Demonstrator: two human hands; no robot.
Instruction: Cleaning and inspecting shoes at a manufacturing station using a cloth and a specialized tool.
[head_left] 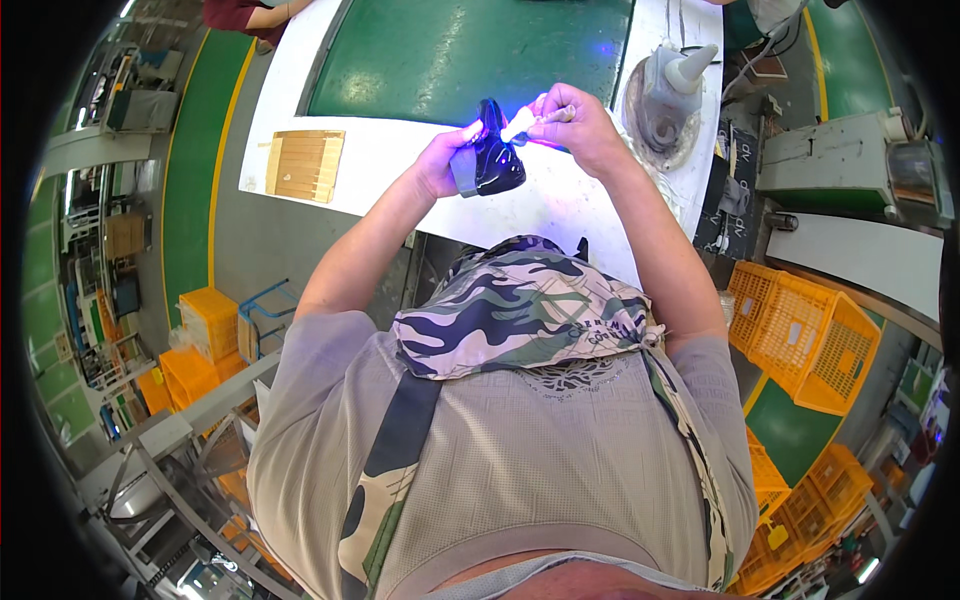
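Note:
My left hand (447,155) grips a glossy black shoe piece (495,158) and holds it up over the white workbench (390,160). My right hand (578,124) is closed on a small brush (520,122), whose pale bristle tip touches the top of the black piece. Purple-blue light glows on the fingers around the piece. Both forearms reach forward from my body, which wears a grey shirt and a camouflage apron.
A green belt (470,55) runs along the bench's far side. A wooden slatted board (305,163) lies at the left of the bench. A grey glue pot with a cone top (672,90) stands at the right. Orange crates (805,335) are stacked at right and lower left. Another person's sleeve (245,15) shows at top left.

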